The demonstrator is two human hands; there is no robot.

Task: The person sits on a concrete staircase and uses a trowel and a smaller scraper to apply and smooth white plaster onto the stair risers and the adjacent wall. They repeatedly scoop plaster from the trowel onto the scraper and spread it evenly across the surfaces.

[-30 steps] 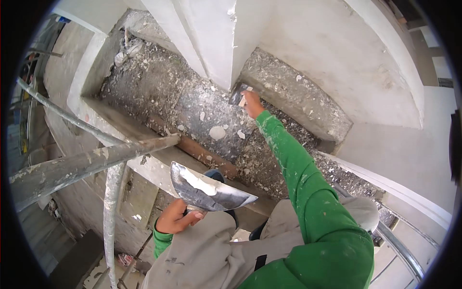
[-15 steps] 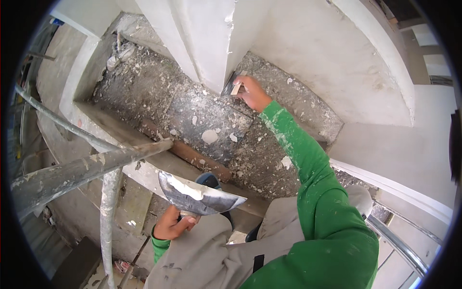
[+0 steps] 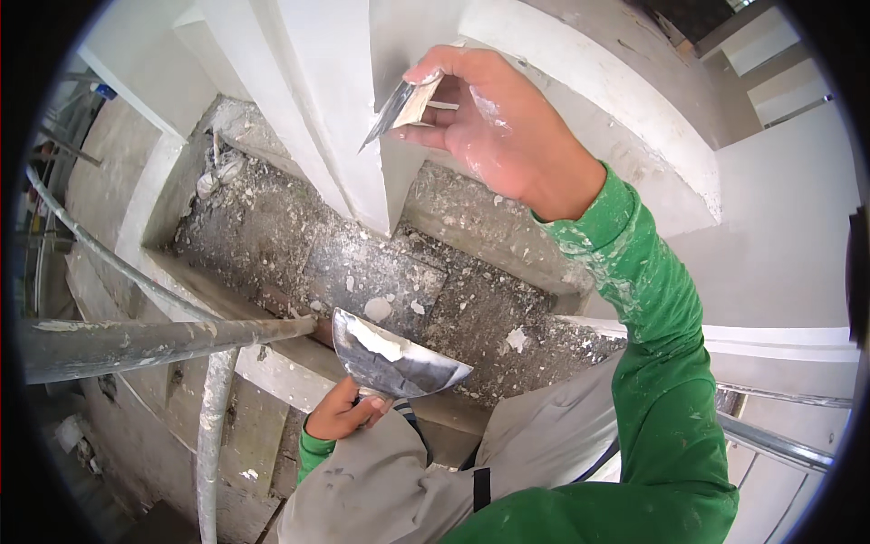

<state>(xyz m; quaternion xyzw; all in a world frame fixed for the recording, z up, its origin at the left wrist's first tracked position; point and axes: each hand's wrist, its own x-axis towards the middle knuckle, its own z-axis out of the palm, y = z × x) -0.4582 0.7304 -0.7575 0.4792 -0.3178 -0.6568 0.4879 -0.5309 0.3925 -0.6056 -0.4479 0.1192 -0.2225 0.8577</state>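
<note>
Item: your right hand [image 3: 507,127], upper middle of the frame, green sleeve [image 3: 666,299] spattered white; thumb and fingers clamped on a small scraper [image 3: 413,103], its dark blade pointing down and left. Contact between blade and column cannot be told.

Item: your trousers [image 3: 390,480], light grey, lower middle.

Item: your left hand [image 3: 343,415], lower left of centre, closed around the handle of a broad blade [image 3: 396,374]; this stands tilted, white paste [image 3: 376,342] smeared along its upper edge.

Item: two paint-flecked pipes at left, one thick and near level [image 3: 154,349], one upright [image 3: 214,444].

Item: ground [image 3: 362,272], mid-frame, strewn with pale flakes.

Item: white column [image 3: 331,122], upper middle, rising behind your scraper.
</note>
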